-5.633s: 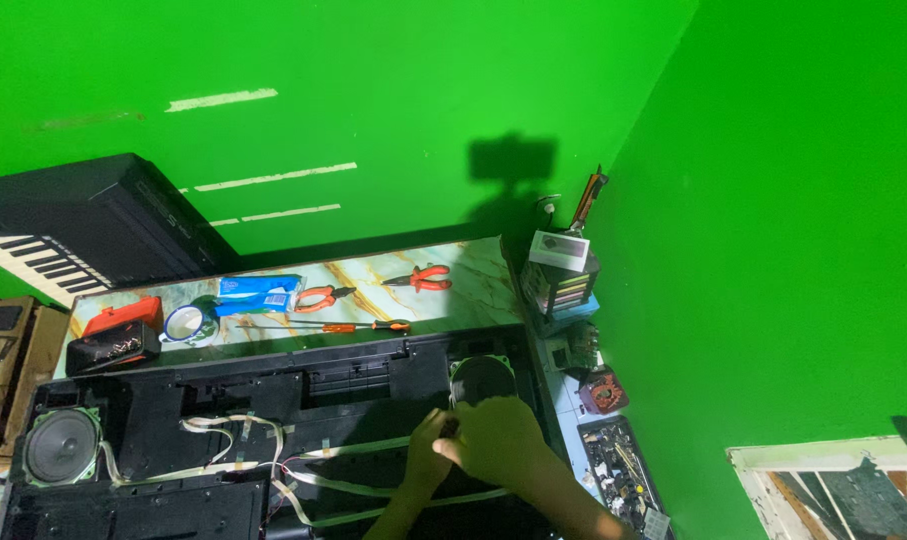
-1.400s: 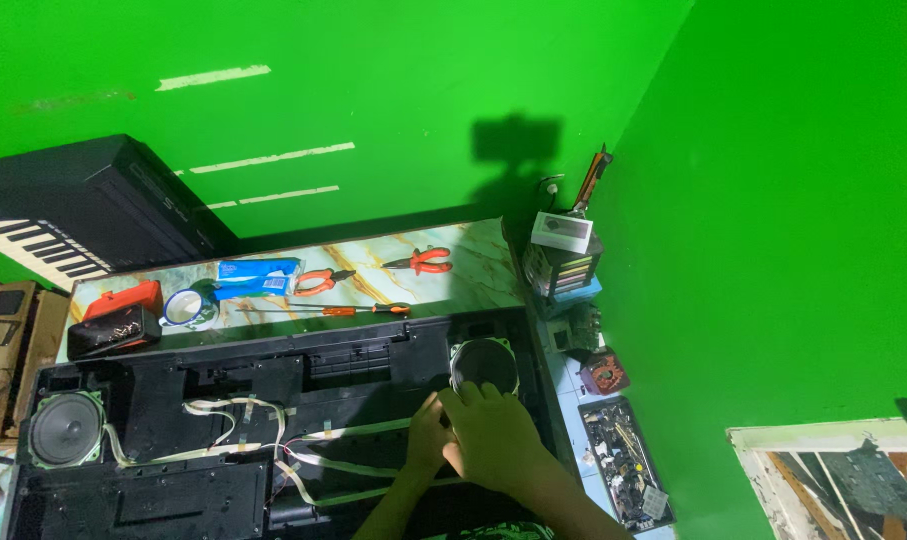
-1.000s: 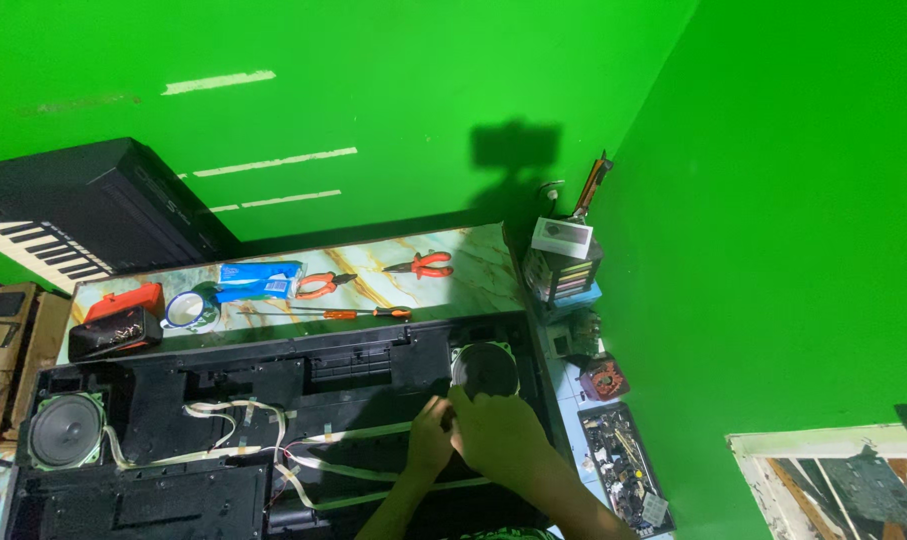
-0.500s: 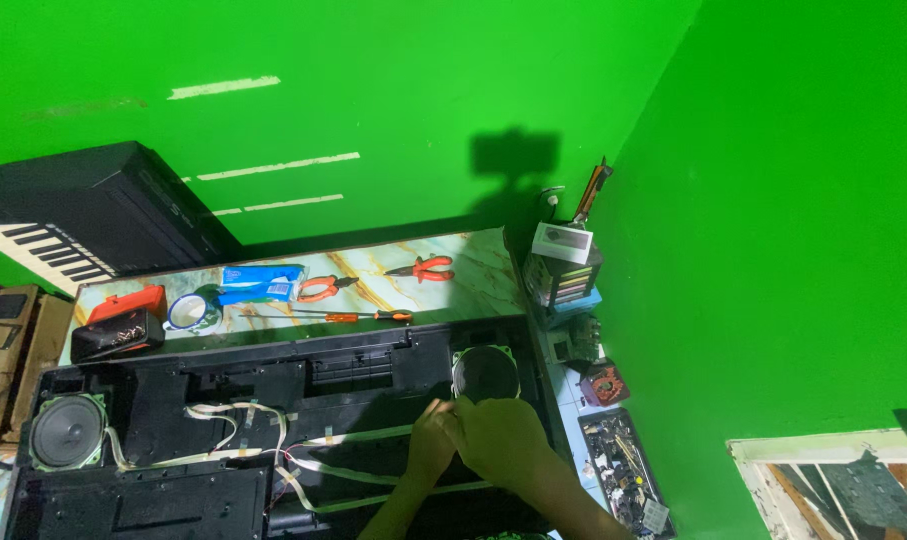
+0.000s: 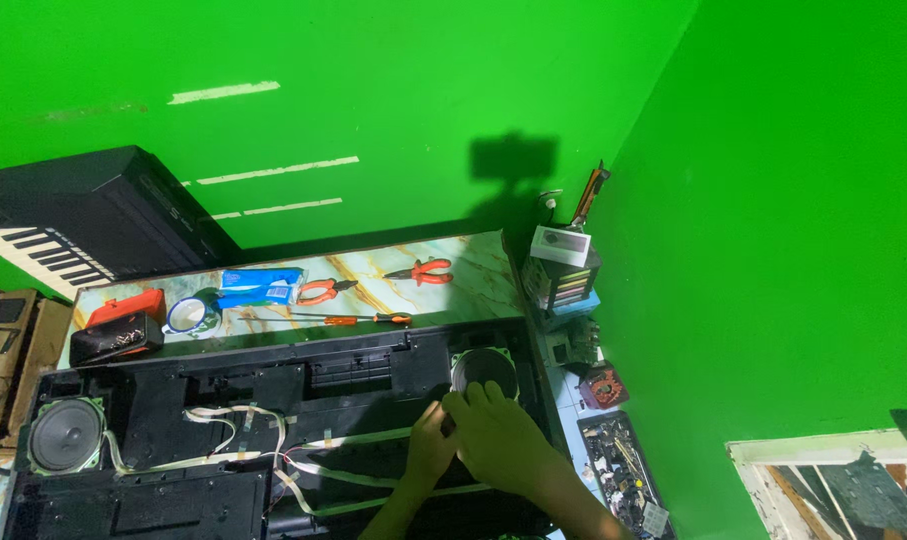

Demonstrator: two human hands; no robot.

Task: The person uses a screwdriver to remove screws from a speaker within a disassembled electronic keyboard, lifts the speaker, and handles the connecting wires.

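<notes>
An opened black keyboard casing lies across the table, with a round speaker at its right end and another at its left end. Pale flat ribbon cables run through its middle. My right hand rests just below the right speaker, knuckles up and fingers curled. My left hand sits beside it, fingertips down inside the casing near the cables. Whatever lies under the fingers is hidden.
Behind the casing on the marble-pattern tabletop lie orange pliers, a second pair, a screwdriver, a blue packet, a tape roll and an orange box. Another keyboard leans at the back left. A small drawer unit and a parts tray stand right.
Both hands have stayed together by the right speaker, shifting only slightly. The view has drifted a little; nothing else on the table moved.
</notes>
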